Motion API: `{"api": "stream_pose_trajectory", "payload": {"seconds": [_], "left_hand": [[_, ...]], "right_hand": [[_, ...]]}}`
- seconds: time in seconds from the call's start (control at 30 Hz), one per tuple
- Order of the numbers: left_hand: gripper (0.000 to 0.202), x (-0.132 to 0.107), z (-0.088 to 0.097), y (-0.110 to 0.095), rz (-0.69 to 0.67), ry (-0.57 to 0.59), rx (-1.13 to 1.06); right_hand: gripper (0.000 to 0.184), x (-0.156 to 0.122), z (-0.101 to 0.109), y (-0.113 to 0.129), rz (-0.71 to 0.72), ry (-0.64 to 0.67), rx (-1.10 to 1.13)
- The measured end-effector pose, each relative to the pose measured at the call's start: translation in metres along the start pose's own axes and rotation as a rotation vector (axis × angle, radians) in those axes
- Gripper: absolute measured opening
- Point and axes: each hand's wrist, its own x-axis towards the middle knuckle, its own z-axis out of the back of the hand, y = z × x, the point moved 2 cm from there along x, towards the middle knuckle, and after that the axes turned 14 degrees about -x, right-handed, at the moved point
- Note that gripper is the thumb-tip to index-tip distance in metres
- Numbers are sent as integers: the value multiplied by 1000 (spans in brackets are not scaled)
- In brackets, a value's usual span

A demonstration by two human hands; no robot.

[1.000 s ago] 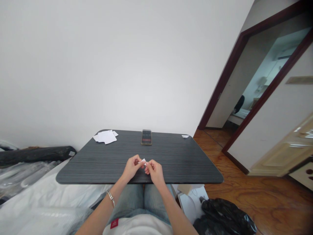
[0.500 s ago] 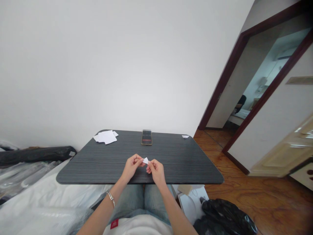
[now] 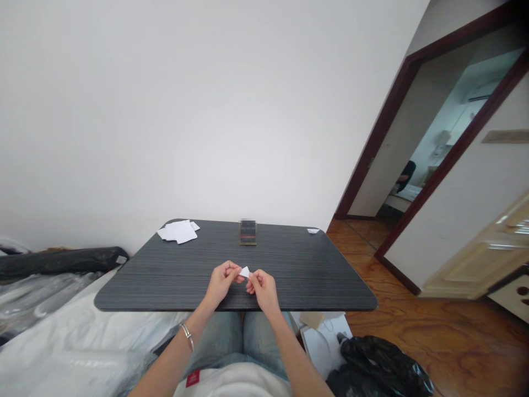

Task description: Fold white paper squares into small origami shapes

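Note:
A small folded piece of white paper (image 3: 244, 272) with a pointed top is held just above the front part of the dark table (image 3: 289, 270). My left hand (image 3: 223, 279) pinches its left side between thumb and fingers. On the other side, my right hand (image 3: 262, 286) grips the lower right corner in a pinch. The fingertips cover the paper's lower edges, so its full shape is hidden. A bracelet (image 3: 187, 335) circles my left wrist.
White paper sheets (image 3: 177, 231) lie loosely piled at the back left. A phone-like device (image 3: 247, 232) stands at the back middle, and a small folded white paper (image 3: 313, 231) sits at the back right. Black plastic bags (image 3: 384, 364) lie on the floor at right.
Almost nothing differs. Both hands keep their pinch on the folded paper, which has shifted very slightly left and down in view.

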Motion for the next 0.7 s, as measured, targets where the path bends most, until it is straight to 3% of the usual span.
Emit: {"api": "stream_pose_trajectory", "payload": {"seconds": [0.2, 0.37, 0.7], "left_hand": [[33, -1, 1, -3, -9, 6, -80], [22, -3, -3, -6, -24, 84, 13], [19, -4, -3, -9, -107, 52, 88]], "right_hand": [[27, 0, 2, 2, -12, -46, 43], [25, 0, 3, 4, -5, -57, 75], [25, 2, 3, 1, -12, -33, 82]]}}
